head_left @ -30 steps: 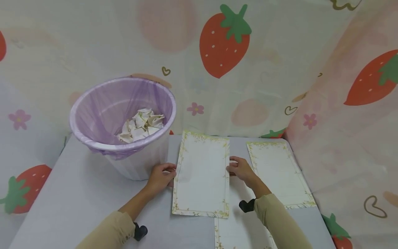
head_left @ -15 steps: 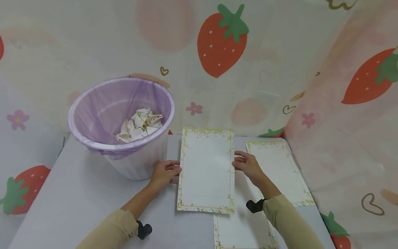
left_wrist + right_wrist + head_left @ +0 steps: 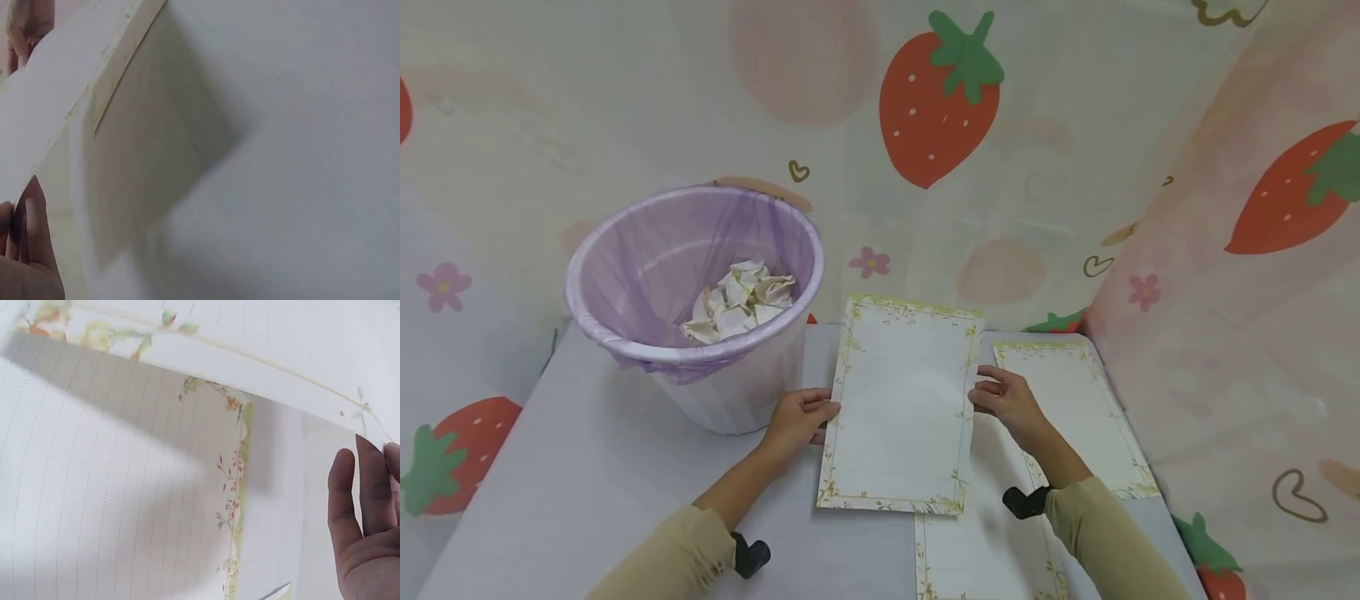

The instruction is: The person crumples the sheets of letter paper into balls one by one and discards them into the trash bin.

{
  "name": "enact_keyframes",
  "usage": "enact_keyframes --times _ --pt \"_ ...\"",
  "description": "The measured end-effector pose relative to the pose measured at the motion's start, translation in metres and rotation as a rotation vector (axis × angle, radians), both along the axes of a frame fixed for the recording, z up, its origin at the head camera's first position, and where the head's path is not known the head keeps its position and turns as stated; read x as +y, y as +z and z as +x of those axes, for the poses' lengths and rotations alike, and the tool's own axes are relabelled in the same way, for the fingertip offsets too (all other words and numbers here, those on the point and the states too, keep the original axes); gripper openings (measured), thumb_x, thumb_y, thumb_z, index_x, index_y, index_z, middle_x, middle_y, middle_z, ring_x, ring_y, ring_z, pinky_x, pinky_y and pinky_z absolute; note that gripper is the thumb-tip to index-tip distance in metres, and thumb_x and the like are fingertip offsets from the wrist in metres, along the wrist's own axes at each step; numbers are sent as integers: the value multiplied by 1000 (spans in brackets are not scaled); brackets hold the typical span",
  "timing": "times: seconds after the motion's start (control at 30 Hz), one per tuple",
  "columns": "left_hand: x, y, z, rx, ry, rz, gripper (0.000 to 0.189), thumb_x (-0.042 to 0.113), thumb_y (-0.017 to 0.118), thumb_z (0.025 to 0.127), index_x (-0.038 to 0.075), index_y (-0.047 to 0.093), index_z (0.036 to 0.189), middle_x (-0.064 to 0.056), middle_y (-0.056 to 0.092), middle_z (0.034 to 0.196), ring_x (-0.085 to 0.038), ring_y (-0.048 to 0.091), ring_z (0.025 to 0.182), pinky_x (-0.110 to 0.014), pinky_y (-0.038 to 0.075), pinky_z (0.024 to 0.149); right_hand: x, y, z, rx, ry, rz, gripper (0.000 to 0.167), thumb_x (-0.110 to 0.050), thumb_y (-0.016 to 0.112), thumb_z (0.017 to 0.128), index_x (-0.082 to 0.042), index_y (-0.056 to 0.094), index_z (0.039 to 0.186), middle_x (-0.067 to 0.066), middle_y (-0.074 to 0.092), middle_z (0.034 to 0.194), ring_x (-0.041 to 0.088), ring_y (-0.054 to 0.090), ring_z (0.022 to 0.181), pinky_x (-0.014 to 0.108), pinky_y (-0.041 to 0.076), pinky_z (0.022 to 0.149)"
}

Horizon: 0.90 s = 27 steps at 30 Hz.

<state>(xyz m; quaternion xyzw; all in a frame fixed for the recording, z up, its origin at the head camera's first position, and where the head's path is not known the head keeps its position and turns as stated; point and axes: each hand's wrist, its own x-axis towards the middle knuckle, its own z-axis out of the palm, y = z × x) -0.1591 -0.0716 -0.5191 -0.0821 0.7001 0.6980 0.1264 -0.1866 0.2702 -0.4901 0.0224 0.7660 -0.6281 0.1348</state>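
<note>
Between my two hands hangs a sheet of letter paper with a leafy yellow-green border, raised over the table. My left hand pinches its left edge, thumb in front and fingers behind. On the opposite edge my right hand pinches it the same way. In the left wrist view the left hand grips the paper's edge, and its shadow falls on the tabletop. The right wrist view has the right hand at the edge, with a ruled sheet below.
A white bin with a purple liner stands at the left, crumpled paper inside. One bordered sheet lies partly under the held one, another bordered sheet at the right. A strawberry-print cloth hangs behind the table.
The held sheet has risen slightly and shifted right, its top edge now sloping down to the right. My right hand has moved right and a little up with it; my left hand barely moved.
</note>
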Motion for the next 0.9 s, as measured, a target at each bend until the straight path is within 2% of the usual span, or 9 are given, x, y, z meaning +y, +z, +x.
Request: enact_keyframes --times 0.13,0.3,0.47,0.6,0.77,0.9 --pt "0 3 -1 -15 -9 40 39 5 68 93 -6 61 130 -18 72 100 -21 73 75 -35 60 62 1 0 1 11 -7 -16 57 6 57 97 11 33 148 1 60 96 10 66 87 31 56 85" --pt "1 7 -3 -36 11 105 38 0 67 91 -8 61 128 -16 74 95 -15 71 73 -29 59 63 1 -1 2 27 -36 -56 54 5 57 97 14 35 146 -1 59 99 6 63 87 27 56 84" --pt "2 8 -3 -74 44 174 39 -3 67 90 -13 59 127 -13 74 92 -11 69 69 -25 58 63 -1 -1 2 39 -57 -94 44 3 60 96 20 46 134 -1 63 96 7 63 83 23 55 78" --pt "1 7 -4 -105 43 230 40 -4 65 90 -15 57 127 -10 73 90 -10 68 69 -22 57 63 -3 0 3 45 -67 -109 37 2 60 96 20 52 127 -4 64 90 8 63 80 22 54 75" --pt "-2 9 -4 -119 8 254 42 -4 65 90 -15 55 129 -8 73 93 -11 69 72 -23 56 64 -3 1 2 55 -47 -86 39 3 59 96 19 49 130 -4 64 93 6 63 82 22 55 77" --pt "-4 10 -3 -108 -36 210 42 -2 64 91 -13 55 131 -12 73 98 -12 69 72 -26 58 62 -2 3 0 72 -21 -41 46 -2 60 97 17 44 136 -5 63 94 4 63 84 22 54 78"
